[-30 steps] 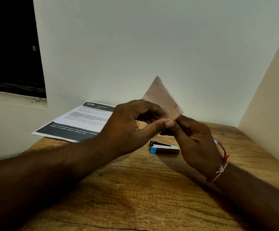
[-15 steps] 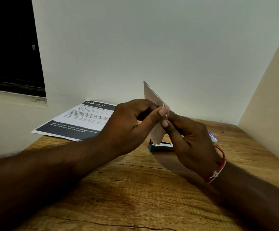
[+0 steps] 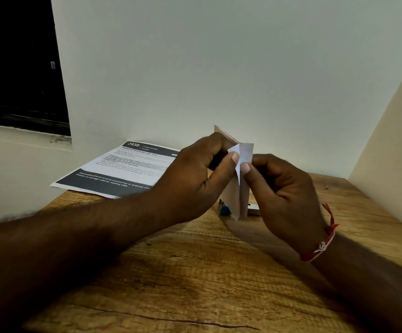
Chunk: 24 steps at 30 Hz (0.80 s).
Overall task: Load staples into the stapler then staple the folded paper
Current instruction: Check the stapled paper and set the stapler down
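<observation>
Two grips show, both the person's hands: the left grip and the right grip. There is one folded paper between them. One stapler, mostly hidden, peeks out at the paper's six o'clock. One printed sheet lies at the paper's ten o'clock. There is one wooden desk, one red-and-white thread bracelet on the right wrist, and one dark window at the view's ten o'clock.

both hands pinching folded paper, stapler behind
</observation>
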Tool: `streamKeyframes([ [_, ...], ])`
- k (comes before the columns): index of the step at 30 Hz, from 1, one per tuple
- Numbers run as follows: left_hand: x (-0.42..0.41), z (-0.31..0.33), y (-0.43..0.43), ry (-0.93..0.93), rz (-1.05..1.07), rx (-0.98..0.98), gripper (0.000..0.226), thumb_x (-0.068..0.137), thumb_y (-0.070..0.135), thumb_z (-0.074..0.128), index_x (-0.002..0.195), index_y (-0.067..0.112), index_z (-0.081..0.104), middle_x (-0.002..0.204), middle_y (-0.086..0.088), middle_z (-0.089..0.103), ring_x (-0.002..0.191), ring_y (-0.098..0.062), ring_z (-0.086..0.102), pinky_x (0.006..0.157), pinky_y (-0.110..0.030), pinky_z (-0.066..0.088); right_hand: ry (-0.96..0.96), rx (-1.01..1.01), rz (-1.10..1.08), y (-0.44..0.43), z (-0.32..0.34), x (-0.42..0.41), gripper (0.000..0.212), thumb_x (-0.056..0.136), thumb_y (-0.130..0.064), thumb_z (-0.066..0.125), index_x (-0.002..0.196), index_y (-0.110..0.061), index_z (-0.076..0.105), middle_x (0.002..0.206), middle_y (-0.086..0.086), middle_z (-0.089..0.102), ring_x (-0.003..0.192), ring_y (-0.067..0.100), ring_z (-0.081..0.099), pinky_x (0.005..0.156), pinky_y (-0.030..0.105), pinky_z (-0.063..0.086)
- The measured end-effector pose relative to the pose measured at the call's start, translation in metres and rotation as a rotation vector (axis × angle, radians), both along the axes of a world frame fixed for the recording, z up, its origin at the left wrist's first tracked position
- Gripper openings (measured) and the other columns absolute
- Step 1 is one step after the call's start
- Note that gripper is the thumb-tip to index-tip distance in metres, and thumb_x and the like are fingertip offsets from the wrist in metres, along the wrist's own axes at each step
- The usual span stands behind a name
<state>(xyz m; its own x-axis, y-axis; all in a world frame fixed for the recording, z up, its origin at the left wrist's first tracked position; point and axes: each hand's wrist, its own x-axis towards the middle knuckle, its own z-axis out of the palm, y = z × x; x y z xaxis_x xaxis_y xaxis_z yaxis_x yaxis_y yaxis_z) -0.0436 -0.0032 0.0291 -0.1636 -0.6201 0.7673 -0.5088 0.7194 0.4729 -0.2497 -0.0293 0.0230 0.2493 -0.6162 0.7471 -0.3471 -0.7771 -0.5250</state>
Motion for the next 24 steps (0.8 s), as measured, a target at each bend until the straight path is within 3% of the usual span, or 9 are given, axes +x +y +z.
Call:
streamKeyframes([
  [5,0.002,-0.003,-0.006,0.112,-0.006,0.047,0.028,0.116,0.036,0.055,0.108,0.012,0.066,0.095,-0.002,0.074,0.092,-0.025,0.073,0.079,-0.053,0.060,0.003,0.013,-0.025,0.001,0.000,0.003,0.012,0.103,-0.035,0.069,0.110,-0.032,0.079,0.103,-0.021,0.080,0.101,-0.002,0.078,0.075,0.028,0.067],
  [9,-0.002,-0.004,-0.005,0.152,-0.025,0.096,0.023,0.100,0.039,0.084,0.101,0.019,0.072,0.091,0.006,0.076,0.088,-0.013,0.077,0.078,-0.031,0.065,0.032,-0.065,-0.074,0.003,0.003,0.002,0.020,0.103,-0.040,0.066,0.111,-0.027,0.078,0.100,-0.023,0.077,0.099,-0.004,0.077,0.076,0.015,0.063],
  [12,-0.004,-0.003,-0.005,0.126,0.022,0.096,0.017,0.100,0.037,0.084,0.092,0.029,0.071,0.080,0.013,0.072,0.078,-0.006,0.072,0.070,-0.021,0.058,0.043,-0.079,-0.099,0.004,0.004,0.004,0.018,0.103,-0.042,0.067,0.112,-0.030,0.078,0.099,-0.024,0.076,0.097,-0.005,0.075,0.077,0.011,0.059],
  [14,-0.002,-0.003,-0.007,0.121,0.045,0.111,0.019,0.105,0.035,0.079,0.090,0.026,0.073,0.070,0.016,0.065,0.067,-0.002,0.062,0.063,-0.013,0.046,0.006,-0.028,-0.097,0.003,0.005,0.005,0.020,0.102,-0.044,0.070,0.111,-0.029,0.079,0.102,-0.022,0.078,0.097,-0.004,0.077,0.077,0.013,0.062],
  [16,0.000,-0.003,-0.009,0.150,0.047,0.141,0.022,0.106,0.036,0.077,0.091,0.020,0.077,0.071,0.014,0.070,0.066,-0.007,0.065,0.060,-0.024,0.051,-0.044,0.035,-0.088,0.000,0.005,0.004,0.014,0.102,-0.036,0.075,0.109,-0.025,0.081,0.102,-0.016,0.081,0.095,0.001,0.079,0.076,0.021,0.066],
  [18,0.001,-0.004,-0.010,0.164,0.042,0.160,0.021,0.107,0.036,0.076,0.095,0.020,0.080,0.083,0.004,0.080,0.080,-0.016,0.077,0.074,-0.043,0.062,-0.074,0.073,-0.086,-0.003,0.005,0.003,0.010,0.103,-0.030,0.076,0.108,-0.023,0.081,0.102,-0.010,0.083,0.094,0.006,0.080,0.076,0.029,0.068],
  [20,0.002,-0.006,-0.011,0.160,0.036,0.171,0.020,0.108,0.034,0.075,0.097,0.018,0.080,0.088,0.002,0.082,0.087,-0.015,0.080,0.081,-0.042,0.064,-0.091,0.123,-0.071,-0.004,0.005,0.002,0.012,0.104,-0.031,0.074,0.107,-0.022,0.081,0.102,-0.007,0.083,0.094,0.011,0.080,0.078,0.035,0.068],
  [24,0.003,-0.008,-0.013,0.132,-0.008,0.188,0.023,0.112,0.032,0.069,0.100,0.014,0.074,0.091,0.002,0.080,0.088,-0.010,0.077,0.082,-0.040,0.065,-0.153,0.243,0.018,-0.002,0.006,0.004,0.026,0.101,-0.042,0.068,0.099,-0.019,0.079,0.098,-0.001,0.082,0.091,0.018,0.079,0.082,0.043,0.068],
])
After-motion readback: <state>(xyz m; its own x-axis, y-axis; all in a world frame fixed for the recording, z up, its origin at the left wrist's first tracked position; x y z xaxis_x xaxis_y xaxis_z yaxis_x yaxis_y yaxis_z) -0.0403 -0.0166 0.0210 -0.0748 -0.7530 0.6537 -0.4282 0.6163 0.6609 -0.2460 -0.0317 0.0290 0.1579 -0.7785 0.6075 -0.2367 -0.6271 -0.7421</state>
